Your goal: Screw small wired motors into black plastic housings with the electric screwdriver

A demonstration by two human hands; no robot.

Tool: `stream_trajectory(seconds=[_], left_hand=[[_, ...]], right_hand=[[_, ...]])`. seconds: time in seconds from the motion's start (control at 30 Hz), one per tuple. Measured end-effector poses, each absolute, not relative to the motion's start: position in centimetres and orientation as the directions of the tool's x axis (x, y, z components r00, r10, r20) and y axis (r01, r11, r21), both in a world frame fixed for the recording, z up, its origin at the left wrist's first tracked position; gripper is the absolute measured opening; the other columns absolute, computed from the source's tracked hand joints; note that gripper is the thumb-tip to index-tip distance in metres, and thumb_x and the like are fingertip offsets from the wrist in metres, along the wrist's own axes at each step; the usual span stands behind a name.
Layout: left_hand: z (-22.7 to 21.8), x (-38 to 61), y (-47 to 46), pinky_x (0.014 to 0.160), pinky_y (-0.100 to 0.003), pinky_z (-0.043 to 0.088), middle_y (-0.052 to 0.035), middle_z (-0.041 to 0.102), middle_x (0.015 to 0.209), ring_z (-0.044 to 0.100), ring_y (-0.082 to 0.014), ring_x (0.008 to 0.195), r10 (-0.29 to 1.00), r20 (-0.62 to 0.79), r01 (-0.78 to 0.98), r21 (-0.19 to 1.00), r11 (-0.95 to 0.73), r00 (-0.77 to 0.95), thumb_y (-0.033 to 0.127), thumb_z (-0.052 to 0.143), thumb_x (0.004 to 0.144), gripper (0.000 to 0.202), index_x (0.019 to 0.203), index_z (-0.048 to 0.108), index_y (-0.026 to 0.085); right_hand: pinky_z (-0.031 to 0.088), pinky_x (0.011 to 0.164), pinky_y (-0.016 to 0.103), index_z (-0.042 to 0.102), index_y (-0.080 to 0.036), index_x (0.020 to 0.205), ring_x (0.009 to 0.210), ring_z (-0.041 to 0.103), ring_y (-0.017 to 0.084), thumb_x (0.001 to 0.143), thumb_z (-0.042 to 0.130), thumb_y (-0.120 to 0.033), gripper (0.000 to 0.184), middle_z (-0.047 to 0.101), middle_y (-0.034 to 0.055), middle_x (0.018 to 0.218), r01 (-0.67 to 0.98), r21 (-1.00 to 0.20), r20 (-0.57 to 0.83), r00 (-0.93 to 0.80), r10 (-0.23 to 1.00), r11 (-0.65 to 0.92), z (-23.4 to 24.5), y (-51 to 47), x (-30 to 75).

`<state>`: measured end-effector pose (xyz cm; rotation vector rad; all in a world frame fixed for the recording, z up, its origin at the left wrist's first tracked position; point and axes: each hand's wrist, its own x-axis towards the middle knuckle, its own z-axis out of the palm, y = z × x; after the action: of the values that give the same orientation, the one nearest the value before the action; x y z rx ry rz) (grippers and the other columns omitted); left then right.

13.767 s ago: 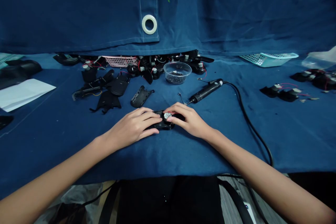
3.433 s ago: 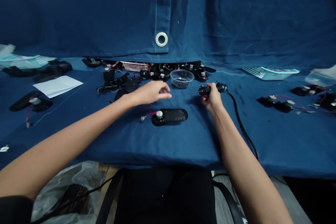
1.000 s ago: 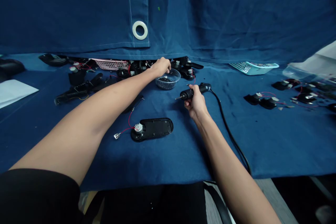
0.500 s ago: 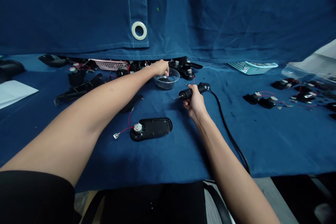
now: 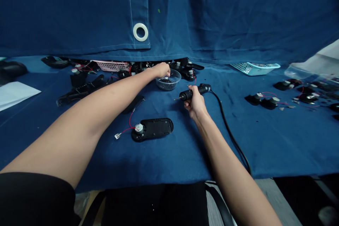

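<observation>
My left hand (image 5: 161, 69) reaches far forward, its fingers bunched and dipped into a small clear bowl (image 5: 173, 83) of tiny dark screws. What the fingertips pinch is hidden. My right hand (image 5: 195, 103) grips a black corded electric screwdriver (image 5: 194, 91), held level with its bit pointing left toward the bowl. On the blue cloth nearer to me lies a black oval housing (image 5: 155, 129) with a small round motor and a red wire trailing off to the left.
Black plastic parts and wired motors are heaped along the back by a pink basket (image 5: 111, 65). A teal basket (image 5: 255, 67) and more motor parts (image 5: 265, 101) sit to the right. White paper (image 5: 16, 93) lies at left. The screwdriver's cable (image 5: 233, 136) runs off the front edge.
My left hand has settled lower into the bowl over the last second. The right hand has drawn the screwdriver slightly left and down. The housing has not moved.
</observation>
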<state>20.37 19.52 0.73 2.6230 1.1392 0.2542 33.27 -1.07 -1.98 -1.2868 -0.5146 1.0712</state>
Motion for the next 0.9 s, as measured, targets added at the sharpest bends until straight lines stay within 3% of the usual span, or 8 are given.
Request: stream_trajectory(seconds=[0.37,0.5,0.63,0.73,0.9], left_hand=[[1.2,20.3,18.2,0.074,-0.026,0.042,-0.0060,0.070,0.088,0.061,-0.0197,0.083,0.775,0.177,0.697,0.349,-0.626,0.607,0.019,0.068,0.068,0.034,0.102,0.067,0.015],[2.0,19.4,14.2,0.076,-0.026,0.040,-0.0051,0.067,0.089,0.057,-0.0161,0.083,0.748,0.428,0.609,0.435,-0.663,0.507,0.022,0.056,0.081,0.016,0.092,0.063,0.014],[2.2,17.1,9.3,0.079,-0.027,0.039,-0.0035,0.064,0.087,0.055,-0.0156,0.084,0.658,0.584,0.542,0.394,-0.742,0.476,0.021,0.052,0.084,0.013,0.081,0.062,0.015],[1.4,15.6,8.2,0.076,-0.027,0.040,-0.0026,0.064,0.081,0.056,-0.0152,0.080,0.647,0.603,0.522,0.403,-0.752,0.467,0.018,0.056,0.080,0.009,0.075,0.063,0.015],[-0.5,15.0,9.9,0.067,-0.026,0.039,-0.0022,0.064,0.071,0.056,-0.0146,0.071,0.735,0.547,0.519,0.526,-0.674,0.399,0.013,0.062,0.073,0.005,0.069,0.064,0.014]], right_hand=[[0.025,0.028,0.018,0.043,-0.021,0.061,0.031,0.034,0.007,0.078,0.059,-0.039,0.030,0.042,-0.0060,0.043,-0.334,-0.938,-0.249,0.459,0.853,-0.094,-2.0,-1.1,33.2],[0.027,0.029,0.017,0.043,-0.021,0.062,0.032,0.033,0.006,0.078,0.059,-0.039,0.029,0.042,-0.0064,0.043,-0.350,-0.932,-0.253,0.450,0.857,-0.092,-2.0,-1.1,33.2],[0.025,0.029,0.017,0.043,-0.021,0.062,0.033,0.034,0.007,0.077,0.059,-0.041,0.030,0.041,-0.0062,0.043,-0.378,-0.923,-0.236,0.416,0.878,-0.069,-1.9,-1.2,33.1],[0.026,0.029,0.017,0.043,-0.021,0.061,0.033,0.034,0.007,0.078,0.059,-0.041,0.030,0.040,-0.0065,0.043,-0.377,-0.923,-0.239,0.408,0.881,-0.076,-2.0,-1.2,33.0],[0.024,0.028,0.017,0.042,-0.021,0.062,0.031,0.035,0.007,0.078,0.058,-0.040,0.030,0.041,-0.0063,0.043,-0.341,-0.936,-0.243,0.437,0.866,-0.091,-2.3,-1.1,32.9]])
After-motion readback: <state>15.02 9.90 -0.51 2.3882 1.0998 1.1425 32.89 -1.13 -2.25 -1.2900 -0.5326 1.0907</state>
